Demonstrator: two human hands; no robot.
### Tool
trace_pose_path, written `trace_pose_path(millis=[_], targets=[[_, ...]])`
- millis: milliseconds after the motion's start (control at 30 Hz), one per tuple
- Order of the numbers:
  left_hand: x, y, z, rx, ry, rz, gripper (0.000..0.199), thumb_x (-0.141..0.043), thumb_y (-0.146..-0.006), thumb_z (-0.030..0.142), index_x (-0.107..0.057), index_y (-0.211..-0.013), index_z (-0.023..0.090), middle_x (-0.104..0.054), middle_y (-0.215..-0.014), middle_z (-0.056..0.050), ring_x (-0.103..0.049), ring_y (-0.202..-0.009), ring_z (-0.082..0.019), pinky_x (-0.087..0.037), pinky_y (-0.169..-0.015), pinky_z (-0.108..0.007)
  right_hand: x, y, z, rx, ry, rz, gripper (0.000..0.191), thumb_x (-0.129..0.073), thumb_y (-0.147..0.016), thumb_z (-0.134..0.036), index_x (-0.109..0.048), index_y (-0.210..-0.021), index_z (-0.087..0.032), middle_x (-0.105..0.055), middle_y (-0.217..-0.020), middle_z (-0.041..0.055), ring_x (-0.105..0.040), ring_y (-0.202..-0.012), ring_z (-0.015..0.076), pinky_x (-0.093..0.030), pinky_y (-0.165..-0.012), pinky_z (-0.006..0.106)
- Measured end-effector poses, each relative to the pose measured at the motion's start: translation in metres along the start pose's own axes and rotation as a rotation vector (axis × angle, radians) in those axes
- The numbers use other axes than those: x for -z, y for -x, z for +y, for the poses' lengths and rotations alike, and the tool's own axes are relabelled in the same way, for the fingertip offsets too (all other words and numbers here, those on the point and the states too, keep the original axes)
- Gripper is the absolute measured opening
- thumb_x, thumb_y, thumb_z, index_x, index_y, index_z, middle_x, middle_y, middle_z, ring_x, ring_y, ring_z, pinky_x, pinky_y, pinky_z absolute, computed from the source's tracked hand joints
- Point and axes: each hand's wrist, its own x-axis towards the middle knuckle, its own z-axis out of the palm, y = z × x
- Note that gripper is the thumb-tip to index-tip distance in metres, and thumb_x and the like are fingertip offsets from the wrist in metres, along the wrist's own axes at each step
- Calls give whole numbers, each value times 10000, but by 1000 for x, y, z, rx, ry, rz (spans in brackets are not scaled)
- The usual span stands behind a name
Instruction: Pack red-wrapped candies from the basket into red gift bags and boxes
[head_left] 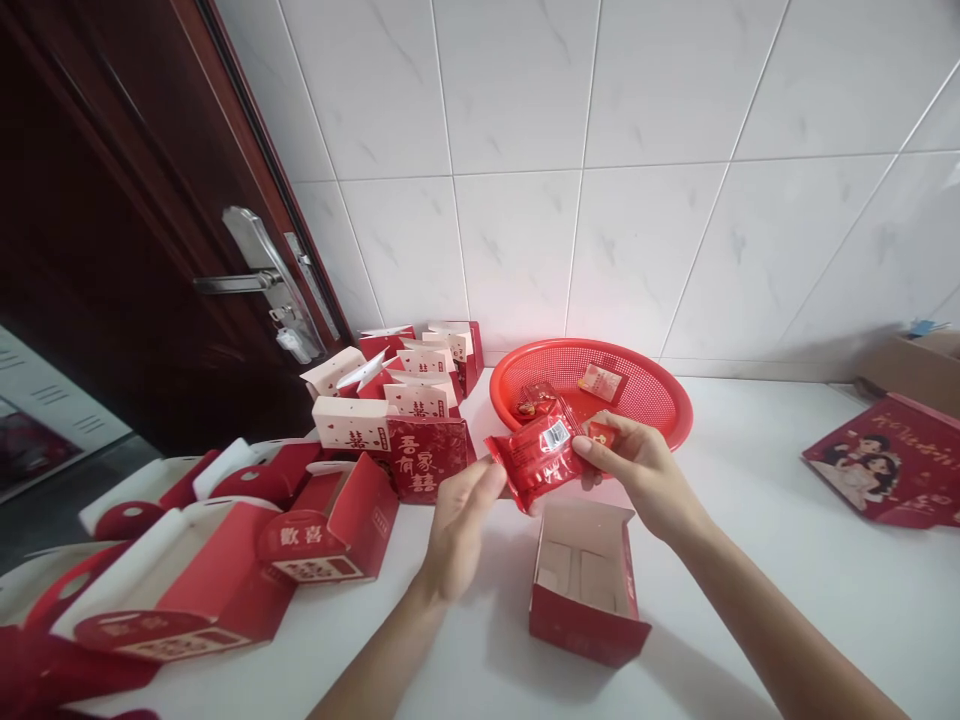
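Between my two hands is a shiny red snack packet with a white barcode label (541, 450), held above the table. My left hand (459, 515) pinches its left end, and my right hand (641, 465) grips its right end. A smaller red wrapped piece (602, 433) shows at the fingers of my right hand; its kind is not clear. Just below stands an open red gift box (585, 640), with bare cardboard visible inside. Behind the packet, a red plastic basket (667, 390) holds a pink-and-red packet (601, 382) and other red wrapped pieces, partly hidden.
Several open red gift boxes (330, 525) crowd the left side, with more red-and-white boxes (420, 400) by the tiled wall. A flat red box (892, 460) with a printed couple lies at right, near a brown carton (919, 365). A dark door (135, 200) is at left.
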Motion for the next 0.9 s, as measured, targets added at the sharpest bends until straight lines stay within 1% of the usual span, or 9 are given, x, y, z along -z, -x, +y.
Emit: trace_pose_path(millis=[100, 167, 467, 600, 700, 900], targets=[[-3, 4, 2, -6, -103, 51, 336, -676, -915, 487, -743, -837, 167, -698, -713, -38, -615, -699, -189, -496, -763, -301, 1, -1, 1, -2, -5, -2, 363, -820, -800, -488, -634, -752, -181, -628, -638, -8, -581, -566, 122, -488, -599, 277], [-5, 5, 4, 9, -127, 79, 298, -701, -898, 463, -746, -852, 172, -694, -703, -31, -608, -685, -186, -491, -734, -292, 2, -1, 1, -7, -7, -3, 360, -822, -796, -491, -638, -754, -184, -630, -641, -5, -585, -568, 129, -495, -602, 288], [-4, 8, 2, 7, -198, 55, 353, -643, -939, 461, -690, -727, 182, -658, -686, -38, -593, -703, -195, -460, -690, -281, 6, -2, 0, -29, -37, -35, 371, -838, -776, -483, -621, -730, -186, -619, -633, -14, -586, -556, 126, -497, -609, 298], [-2, 8, -1, 3, -227, 46, 378, -620, -956, 474, -674, -719, 185, -638, -675, -31, -584, -689, -187, -450, -686, -280, 6, -3, 0, -39, -54, -47, 365, -844, -770, -474, -626, -733, -184, -616, -634, -19, -579, -553, 121, -495, -609, 297], [-2, 8, -1, -8, -221, 29, 381, -615, -965, 460, -659, -703, 187, -655, -688, -31, -595, -686, -184, -457, -700, -279, 7, -3, -1, -37, -57, -51, 365, -842, -774, -469, -619, -725, -184, -612, -636, -20, -579, -557, 118, -493, -612, 294], [-3, 7, -1, -22, -210, 28, 353, -615, -971, 422, -665, -708, 192, -670, -696, -30, -604, -691, -183, -457, -709, -273, 8, -3, 0, -28, -31, -55, 414, -856, -746, -502, -591, -690, -189, -576, -640, -27, -582, -559, 123, -491, -596, 293]])
